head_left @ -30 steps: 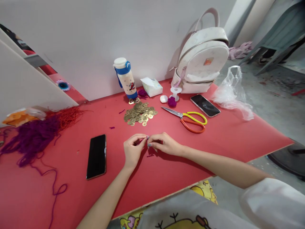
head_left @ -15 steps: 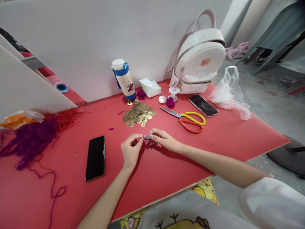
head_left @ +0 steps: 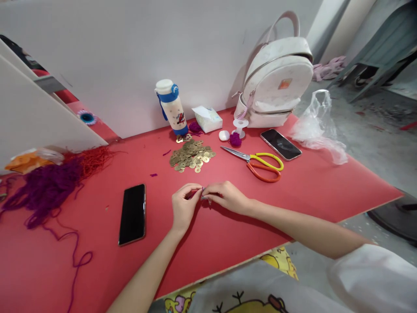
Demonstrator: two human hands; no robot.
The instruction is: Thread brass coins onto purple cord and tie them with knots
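My left hand (head_left: 183,206) and my right hand (head_left: 226,196) meet fingertip to fingertip just above the red table (head_left: 228,234), near its middle. Both are closed in a pinch on a small purple piece between them, too small to make out clearly. Beyond the hands lies a pile of brass coins (head_left: 191,154). A black phone (head_left: 132,213) lies face up to the left of my left hand.
Scissors with yellow and orange handles (head_left: 257,163), a second phone (head_left: 280,144), a white backpack (head_left: 275,82), a plastic bag (head_left: 317,126), a bottle (head_left: 171,106), a tissue pack (head_left: 207,118) and a spool (head_left: 239,126) stand at the back. Purple yarn (head_left: 45,189) and red yarn (head_left: 94,158) lie at left.
The hands stay together in the same pinch; they have shifted only slightly on the table. The view has swayed a little.
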